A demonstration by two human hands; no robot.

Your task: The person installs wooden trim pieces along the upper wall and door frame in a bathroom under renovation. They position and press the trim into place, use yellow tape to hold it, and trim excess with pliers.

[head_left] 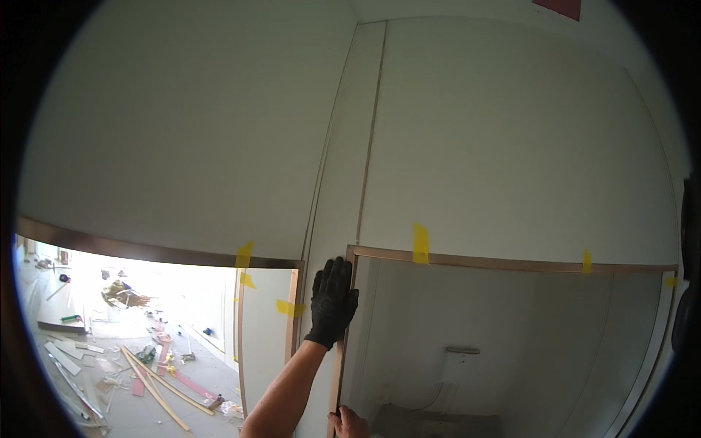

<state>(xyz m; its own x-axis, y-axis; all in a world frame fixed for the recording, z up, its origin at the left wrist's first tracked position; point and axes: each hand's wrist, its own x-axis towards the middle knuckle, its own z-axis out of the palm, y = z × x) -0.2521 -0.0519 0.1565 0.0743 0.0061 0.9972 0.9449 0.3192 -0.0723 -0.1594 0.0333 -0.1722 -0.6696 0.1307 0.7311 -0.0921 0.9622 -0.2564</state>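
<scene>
Forearm comes up from the lower edge; our left hand (333, 301), in a black glove, lies flat with fingers together against the vertical copper-coloured trim strip (341, 343) at the left edge of the right-hand opening (511, 343). It presses on the strip, not clamped around it. Our right hand (348, 423) is bare, down at the frame bottom on the same strip; mostly cut off, so we cannot tell whether it grips or just rests.

Strip runs down from the corner where it meets the horizontal trim (511, 260) across the top of the opening. Yellow tape tabs (420, 243) hold the trims to the white wall panel (511, 131).

Handling, our read: thin, narrow, long metal-look profile, so light but whippy and easy to kink. Finished face probably scratches and smudges. Best to hold it at spread points along its length, palms flat on the face, not pinching one spot.

Room: a narrow white post (321, 241) separates this opening from the left opening (146, 321), which has its own trim. Tight to the left of the strip, open space to the right inside the opening. Through the left opening we see a floor (109, 379) littered with offcuts, well below.
</scene>
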